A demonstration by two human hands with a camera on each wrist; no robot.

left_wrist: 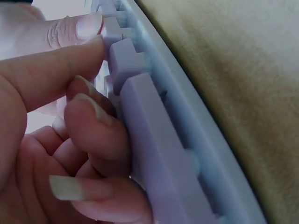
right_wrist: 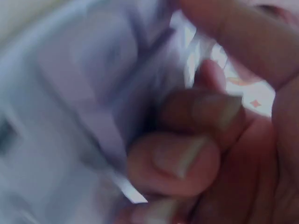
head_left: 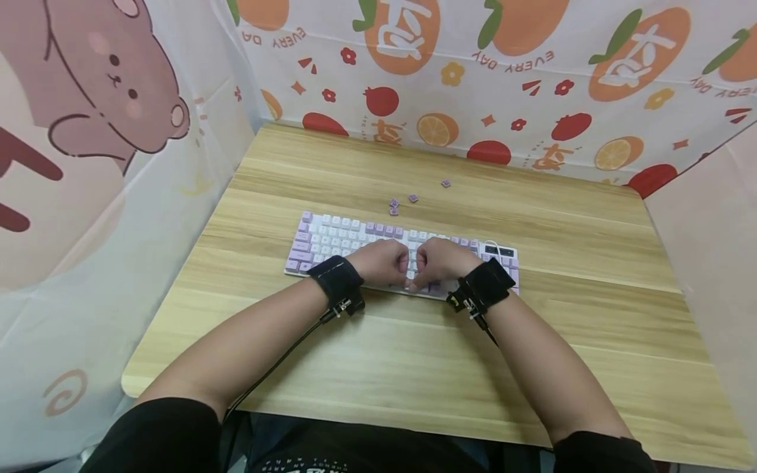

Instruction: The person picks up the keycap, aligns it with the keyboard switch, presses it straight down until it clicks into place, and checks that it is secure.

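A white-and-lilac keyboard (head_left: 331,236) lies on the wooden table. Both hands meet over its middle, with thumb tips close together at the near row. My left hand (head_left: 381,261) has its fingers curled over the keys; in the left wrist view its thumb (left_wrist: 56,70) presses against a small lilac keycap (left_wrist: 111,31). From the other side my right hand (head_left: 445,257) brings its thumb to that same keycap. Its fingers (right_wrist: 173,158) curl over the keys in the blurred right wrist view. The index fingertips' contact with the keycap is hidden.
Several loose purple keycaps (head_left: 412,198) lie on the table (head_left: 532,368) behind the keyboard. A white cable (head_left: 492,244) curves at the keyboard's upper right. Printed curtains (head_left: 402,98) stand behind and at the left. Each wrist wears a black strap with a cable.
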